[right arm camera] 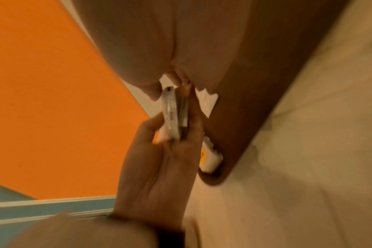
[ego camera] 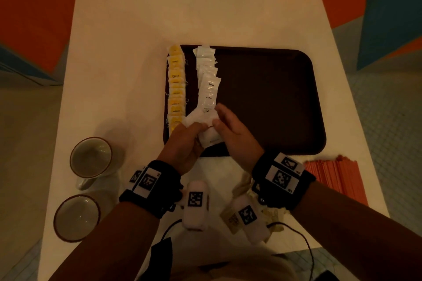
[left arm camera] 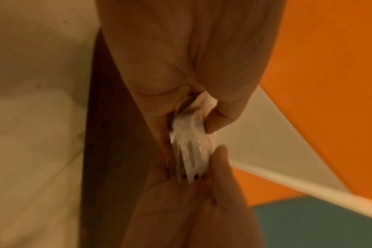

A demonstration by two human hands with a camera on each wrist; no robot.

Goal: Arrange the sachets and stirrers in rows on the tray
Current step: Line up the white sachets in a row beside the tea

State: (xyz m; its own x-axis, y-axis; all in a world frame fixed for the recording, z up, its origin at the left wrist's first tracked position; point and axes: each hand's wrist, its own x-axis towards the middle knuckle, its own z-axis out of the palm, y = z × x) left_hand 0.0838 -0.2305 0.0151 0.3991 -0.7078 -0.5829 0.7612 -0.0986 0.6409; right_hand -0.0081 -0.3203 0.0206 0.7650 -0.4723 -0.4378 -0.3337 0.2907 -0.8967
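A dark brown tray (ego camera: 274, 98) holds a row of yellow sachets (ego camera: 175, 89) along its left edge and a row of white coffee sachets (ego camera: 207, 80) beside it. Over the tray's near left corner my left hand (ego camera: 193, 130) grips a stack of white sachets (ego camera: 205, 121). My right hand (ego camera: 219, 118) pinches the top sachet of that stack between thumb and fingers. In the wrist views the stack (left arm camera: 191, 147) (right arm camera: 172, 117) shows edge-on between both hands. Orange stirrers (ego camera: 335, 178) lie in a pile on the table, right of the tray.
Two cups (ego camera: 91, 157) (ego camera: 76, 217) stand on the white table (ego camera: 137, 41) at the left. Several brownish sachets (ego camera: 233, 219) lie near the front edge under my right wrist. The tray's right two thirds are bare.
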